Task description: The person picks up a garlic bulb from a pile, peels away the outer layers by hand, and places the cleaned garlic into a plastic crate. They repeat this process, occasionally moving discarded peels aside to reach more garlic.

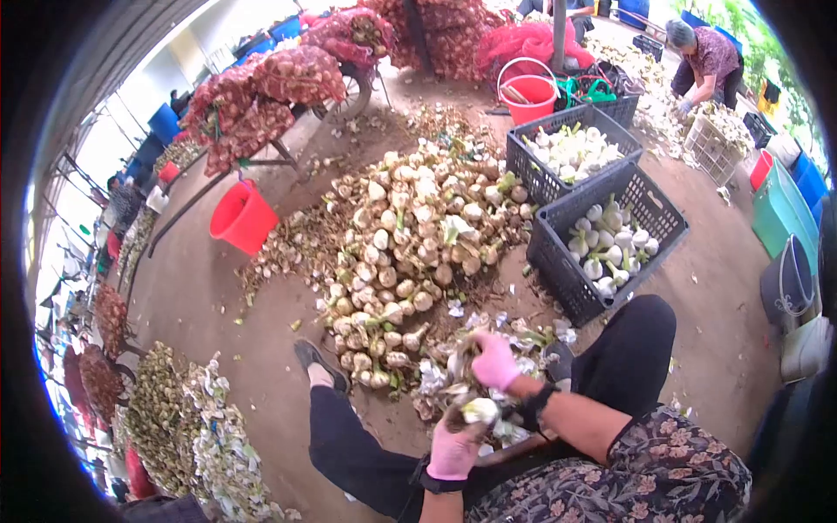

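Note:
My left hand (455, 449), in a pink glove, is closed around a garlic bulb (479, 410) whose pale, peeled side faces up. Just above and to the right is my right hand (494, 362), also gloved in pink; its fingers are smeared by motion, and what they hold, if anything, cannot be made out. White peelings (433, 378) lie on the ground beneath both hands. Beyond them spreads a large heap of unpeeled garlic (401, 227). Cleaned white bulbs lie in the near black crate (575, 292).
Behind the near crate stands another black crate (534, 179) of white bulbs, with a red bucket (529, 103) beyond. Another red bucket (243, 218) stands left of the heap. Net sacks (296, 77) rest on a cart. A person (711, 57) bends over garlic at the upper right.

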Motion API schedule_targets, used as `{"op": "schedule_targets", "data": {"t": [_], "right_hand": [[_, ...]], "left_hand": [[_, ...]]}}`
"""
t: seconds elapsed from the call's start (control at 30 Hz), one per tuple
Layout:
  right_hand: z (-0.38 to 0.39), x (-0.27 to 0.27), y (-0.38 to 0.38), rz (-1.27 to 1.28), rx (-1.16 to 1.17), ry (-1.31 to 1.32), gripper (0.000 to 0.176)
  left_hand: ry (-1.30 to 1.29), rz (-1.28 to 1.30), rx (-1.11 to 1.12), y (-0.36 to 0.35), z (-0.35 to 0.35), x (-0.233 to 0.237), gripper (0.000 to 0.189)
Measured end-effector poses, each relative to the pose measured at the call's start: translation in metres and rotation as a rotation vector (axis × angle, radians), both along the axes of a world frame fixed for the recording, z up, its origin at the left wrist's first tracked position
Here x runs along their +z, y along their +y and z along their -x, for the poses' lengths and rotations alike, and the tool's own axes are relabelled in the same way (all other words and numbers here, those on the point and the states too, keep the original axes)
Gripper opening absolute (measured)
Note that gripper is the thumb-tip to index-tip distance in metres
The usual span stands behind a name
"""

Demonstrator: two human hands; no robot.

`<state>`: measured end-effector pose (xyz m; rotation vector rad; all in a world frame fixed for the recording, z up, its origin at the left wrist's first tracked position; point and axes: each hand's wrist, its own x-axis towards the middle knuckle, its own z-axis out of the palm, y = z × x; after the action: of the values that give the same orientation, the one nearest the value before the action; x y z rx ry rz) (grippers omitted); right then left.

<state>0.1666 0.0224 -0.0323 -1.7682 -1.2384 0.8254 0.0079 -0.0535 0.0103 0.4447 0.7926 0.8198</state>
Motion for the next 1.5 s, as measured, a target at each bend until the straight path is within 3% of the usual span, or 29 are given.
{"op": "schedule_targets", "data": {"t": [0.07,0.13,0.2,0.27,0.33,0.4,0.47,0.6,0.63,0.77,0.87,1.03,1.1,1.13,1.2,1.27,1.33,1.37,1.4,1.47,1.5], "right_hand": [[-0.015,-0.011,0.006,0.101,0.075,-0.142,0.038],[-0.021,-0.010,0.003,0.010,0.306,-0.171,0.043],[-0.018,0.012,-0.005,-0.119,0.368,-0.178,0.046],[-0.020,0.032,-0.004,-0.072,0.424,-0.130,0.042],[-0.020,0.053,-0.005,0.173,0.459,0.377,0.044],[-0.017,0.059,-0.008,0.143,0.470,0.458,0.045],[-0.013,0.058,-0.010,-0.044,0.594,0.363,0.044],[-0.009,0.063,-0.008,0.045,0.611,0.056,0.047],[-0.008,0.064,-0.010,-0.139,0.610,-0.053,0.042],[0.004,0.086,-0.014,-0.159,0.599,-0.331,0.027],[0.010,0.086,-0.018,-0.165,0.551,-0.435,0.027],[0.009,0.083,-0.019,-0.080,0.528,-0.352,0.027],[0.006,0.072,-0.014,-0.067,0.486,-0.117,0.025],[0.005,0.068,-0.013,-0.070,0.488,-0.120,0.025],[0.005,0.063,-0.011,-0.136,0.456,-0.222,0.026],[0.000,0.044,-0.003,-0.031,0.419,-0.204,0.028],[-0.012,0.017,0.005,0.202,0.390,-0.455,0.028],[-0.020,0.007,0.004,0.268,0.416,-0.383,0.036],[-0.024,0.006,-0.001,0.265,0.426,-0.384,0.036],[-0.026,0.011,-0.009,-0.103,0.446,-0.643,0.043],[-0.026,0.018,-0.009,-0.123,0.457,-0.582,0.046]], "left_hand": [[0.020,-0.087,-0.021,0.000,-0.008,0.011,0.053],[-0.007,-0.103,0.036,0.015,0.001,0.004,0.052],[0.035,-0.200,0.134,0.026,0.003,0.020,0.050],[0.076,-0.267,0.164,0.027,0.012,0.007,0.055],[0.179,-0.221,0.155,0.035,0.016,0.003,0.055],[0.170,-0.207,0.156,0.037,0.017,0.004,0.053],[0.094,-0.201,0.149,0.038,0.015,0.006,0.052],[-0.048,-0.196,0.159,0.037,0.021,-0.004,0.051],[-0.046,-0.186,0.170,0.036,0.022,-0.006,0.048],[-0.033,-0.169,0.188,0.036,0.021,-0.002,0.041],[0.035,-0.150,0.197,0.035,0.021,-0.006,0.036],[0.006,-0.071,0.196,0.033,0.022,-0.008,0.032],[-0.035,-0.053,0.179,0.034,0.024,0.000,0.033],[-0.037,-0.056,0.180,0.034,0.024,-0.001,0.033],[-0.309,0.039,0.160,0.030,0.026,-0.012,0.039],[-0.385,0.098,0.065,0.028,0.032,-0.026,0.038],[-0.334,0.204,0.217,0.024,0.026,-0.011,0.037],[-0.469,0.223,0.075,0.029,0.033,-0.005,0.037],[-0.469,0.219,0.085,0.030,0.031,0.004,0.037],[-0.128,0.017,0.154,0.029,0.026,0.017,0.040],[-0.219,-0.011,0.104,0.033,0.029,0.015,0.044]]}}
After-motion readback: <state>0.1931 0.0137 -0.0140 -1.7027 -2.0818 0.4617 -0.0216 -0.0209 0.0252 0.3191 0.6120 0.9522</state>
